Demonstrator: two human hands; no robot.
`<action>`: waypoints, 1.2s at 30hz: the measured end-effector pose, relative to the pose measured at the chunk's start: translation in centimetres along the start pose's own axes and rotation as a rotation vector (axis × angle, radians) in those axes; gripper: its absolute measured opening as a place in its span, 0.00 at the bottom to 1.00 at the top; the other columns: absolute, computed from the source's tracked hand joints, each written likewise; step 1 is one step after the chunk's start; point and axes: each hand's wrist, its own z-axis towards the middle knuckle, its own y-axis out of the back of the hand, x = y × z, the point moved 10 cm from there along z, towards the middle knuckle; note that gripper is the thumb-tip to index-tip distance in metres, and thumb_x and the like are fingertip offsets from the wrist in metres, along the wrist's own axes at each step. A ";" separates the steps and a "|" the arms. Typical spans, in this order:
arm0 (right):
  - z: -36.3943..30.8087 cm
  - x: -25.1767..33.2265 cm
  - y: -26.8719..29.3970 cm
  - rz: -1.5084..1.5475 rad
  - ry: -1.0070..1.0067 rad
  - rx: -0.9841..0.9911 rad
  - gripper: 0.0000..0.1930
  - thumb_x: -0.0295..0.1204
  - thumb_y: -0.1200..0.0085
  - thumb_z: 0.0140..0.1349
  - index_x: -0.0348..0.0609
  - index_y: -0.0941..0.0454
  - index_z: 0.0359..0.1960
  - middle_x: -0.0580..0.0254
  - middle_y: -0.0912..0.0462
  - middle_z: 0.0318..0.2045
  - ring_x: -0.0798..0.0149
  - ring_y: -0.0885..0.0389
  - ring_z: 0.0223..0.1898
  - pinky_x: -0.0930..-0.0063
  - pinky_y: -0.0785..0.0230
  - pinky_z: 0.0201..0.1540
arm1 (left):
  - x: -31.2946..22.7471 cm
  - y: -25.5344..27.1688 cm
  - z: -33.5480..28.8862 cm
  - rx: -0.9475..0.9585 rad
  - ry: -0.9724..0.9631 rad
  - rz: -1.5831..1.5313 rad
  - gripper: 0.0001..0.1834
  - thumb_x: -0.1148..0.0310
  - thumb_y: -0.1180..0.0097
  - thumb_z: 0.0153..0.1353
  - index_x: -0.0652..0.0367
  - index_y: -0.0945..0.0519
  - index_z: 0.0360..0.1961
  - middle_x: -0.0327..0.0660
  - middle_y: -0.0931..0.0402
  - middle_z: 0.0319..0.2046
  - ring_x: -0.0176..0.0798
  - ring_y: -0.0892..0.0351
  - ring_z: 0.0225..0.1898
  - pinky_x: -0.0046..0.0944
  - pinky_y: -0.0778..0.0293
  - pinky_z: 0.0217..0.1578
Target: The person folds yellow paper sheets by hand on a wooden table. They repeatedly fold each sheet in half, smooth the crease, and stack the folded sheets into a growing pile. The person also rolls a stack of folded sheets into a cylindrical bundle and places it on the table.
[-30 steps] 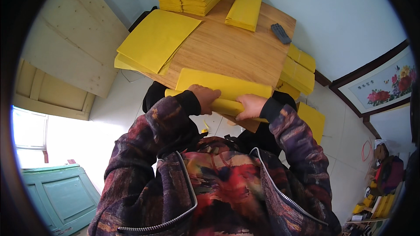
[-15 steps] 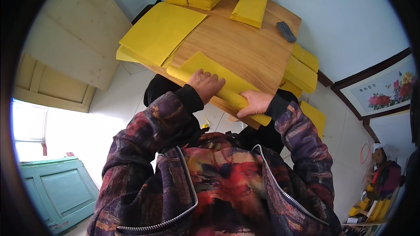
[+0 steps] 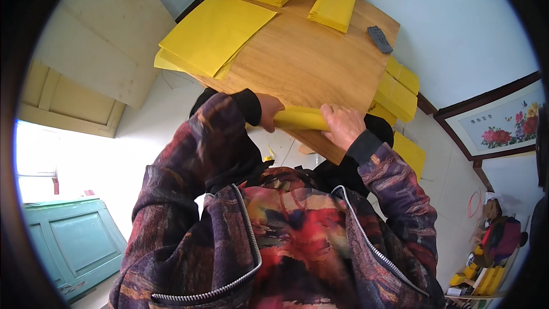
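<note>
Behind the wooden table, pale wall. Grips a rolled or folded yellow sheet at the table's near edge, probably against springing open, with left hand closed around it, fingertips hidden, and right hand curled over its right end. Has flat sheets on the table's left, perhaps for reach. Right of the table, yellow things on a shelf, indistinct.

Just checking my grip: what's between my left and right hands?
In the head view, a folded or rolled yellow sheet spans the gap between the left hand and right hand.
</note>
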 end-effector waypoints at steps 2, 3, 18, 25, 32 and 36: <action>-0.3 0.6 1.4 -0.180 0.055 -0.181 0.28 0.39 0.32 0.44 0.32 0.25 0.44 0.45 0.18 0.41 0.45 0.20 0.42 0.58 0.27 0.41 | -0.1 1.1 -0.4 -0.094 -0.022 0.030 0.22 0.63 0.35 0.42 0.56 0.22 0.41 0.49 0.20 0.33 0.56 0.21 0.41 0.51 0.26 0.41; 0.1 -0.2 -0.3 -0.018 0.019 -0.002 0.28 0.39 0.32 0.44 0.33 0.25 0.43 0.45 0.18 0.40 0.45 0.19 0.41 0.59 0.27 0.40 | -0.3 1.6 -0.7 -0.136 -0.035 0.048 0.22 0.63 0.35 0.42 0.56 0.22 0.41 0.49 0.20 0.33 0.56 0.21 0.41 0.51 0.26 0.41; -0.4 0.1 -4.7 0.697 -0.037 0.489 0.29 0.42 0.30 0.47 0.36 0.24 0.47 0.54 0.16 0.34 0.63 0.19 0.34 0.69 0.28 0.40 | -1.1 3.4 -1.6 -0.365 -0.038 0.337 0.16 0.64 0.35 0.44 0.54 0.24 0.35 0.48 0.21 0.29 0.56 0.21 0.38 0.52 0.28 0.37; -0.4 -0.2 -1.2 0.126 -0.004 0.063 0.26 0.42 0.32 0.46 0.35 0.24 0.40 0.41 0.18 0.32 0.48 0.18 0.36 0.61 0.27 0.39 | 0.1 0.1 -0.1 0.076 -0.045 0.066 0.23 0.63 0.30 0.41 0.57 0.22 0.39 0.47 0.20 0.30 0.51 0.20 0.37 0.46 0.27 0.38; -1.4 0.2 -7.2 0.937 -0.037 0.590 0.30 0.44 0.31 0.48 0.36 0.25 0.47 0.58 0.18 0.31 0.63 0.20 0.31 0.68 0.28 0.36 | -0.2 2.3 -0.6 -0.206 0.061 0.363 0.22 0.64 0.32 0.40 0.53 0.21 0.40 0.47 0.19 0.31 0.54 0.20 0.40 0.48 0.26 0.39; -2.3 0.8 -7.9 1.005 -0.041 0.616 0.31 0.46 0.32 0.50 0.36 0.25 0.49 0.65 0.20 0.32 0.70 0.23 0.32 0.72 0.29 0.37 | 0.5 0.7 -0.8 -0.126 0.080 0.302 0.22 0.64 0.32 0.40 0.53 0.20 0.41 0.47 0.19 0.31 0.54 0.20 0.40 0.49 0.26 0.40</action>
